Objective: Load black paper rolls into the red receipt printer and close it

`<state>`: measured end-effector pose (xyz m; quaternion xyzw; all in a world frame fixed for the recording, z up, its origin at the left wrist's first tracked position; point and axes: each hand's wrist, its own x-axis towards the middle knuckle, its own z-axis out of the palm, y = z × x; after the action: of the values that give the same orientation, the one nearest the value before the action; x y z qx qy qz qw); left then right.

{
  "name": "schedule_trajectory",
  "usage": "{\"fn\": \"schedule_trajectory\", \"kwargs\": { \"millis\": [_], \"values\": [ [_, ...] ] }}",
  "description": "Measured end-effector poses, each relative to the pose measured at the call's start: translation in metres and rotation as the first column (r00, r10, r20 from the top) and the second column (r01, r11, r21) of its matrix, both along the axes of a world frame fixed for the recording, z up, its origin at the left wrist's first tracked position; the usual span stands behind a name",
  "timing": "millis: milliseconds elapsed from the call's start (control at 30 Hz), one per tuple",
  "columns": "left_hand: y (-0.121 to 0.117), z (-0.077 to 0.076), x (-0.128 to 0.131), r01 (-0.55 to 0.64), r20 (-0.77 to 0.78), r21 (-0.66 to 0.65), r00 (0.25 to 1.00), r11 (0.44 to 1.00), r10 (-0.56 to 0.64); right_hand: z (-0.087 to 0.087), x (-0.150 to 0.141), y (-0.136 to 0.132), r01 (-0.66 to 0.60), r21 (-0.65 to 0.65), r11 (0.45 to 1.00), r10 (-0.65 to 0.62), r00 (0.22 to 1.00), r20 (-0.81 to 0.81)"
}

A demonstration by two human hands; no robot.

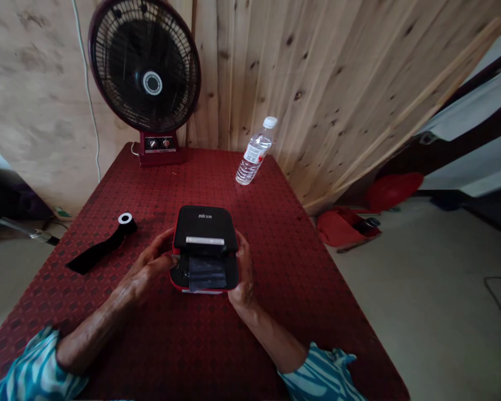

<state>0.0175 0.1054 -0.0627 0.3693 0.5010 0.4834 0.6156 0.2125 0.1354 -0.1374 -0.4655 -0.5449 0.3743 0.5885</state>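
Observation:
Between my two hands is a small boxy black device with red edges [206, 228], which looks like a portable label printer. Its upper lid carries pale lettering and a silver strip. A dark, shiny sheet [207, 273] lies across the open front part. My left hand [156, 262] grips the left side, with the thumb at the front left corner. On the right side, my right hand [244, 273] is wrapped around the edge, its fingers partly hidden. To the left, a roll of black ribbon [127, 225] with a white core has a loose tail stretched across the table.
A red patterned cloth covers the table [204, 345]. At the back stand a dark red fan [158, 147] and, to its right, a clear water bottle [254, 153] with a white cap. A wooden wall [275, 72] rises behind. On the floor at right sits a red bag [338, 227].

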Motion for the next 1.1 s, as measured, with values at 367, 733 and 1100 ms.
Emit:
{"fn": "schedule_trajectory", "kwargs": {
  "millis": [367,733,1100],
  "values": [
    [-0.003,-0.003,0.004,-0.029,0.042,0.036,0.999,0.999,0.028,-0.004,0.005,0.001,-0.047,0.129,0.991,0.026,0.987,0.158],
    [-0.005,0.017,-0.006,0.045,-0.424,0.218,0.904,0.975,0.053,0.005,0.003,0.003,-0.037,-0.005,0.999,0.038,0.997,0.068],
    [0.072,0.047,0.042,0.537,-0.997,-0.05,0.017,0.842,-0.071,0.006,0.008,0.004,-0.079,-0.021,0.997,0.08,0.997,0.02]
  ]
}}
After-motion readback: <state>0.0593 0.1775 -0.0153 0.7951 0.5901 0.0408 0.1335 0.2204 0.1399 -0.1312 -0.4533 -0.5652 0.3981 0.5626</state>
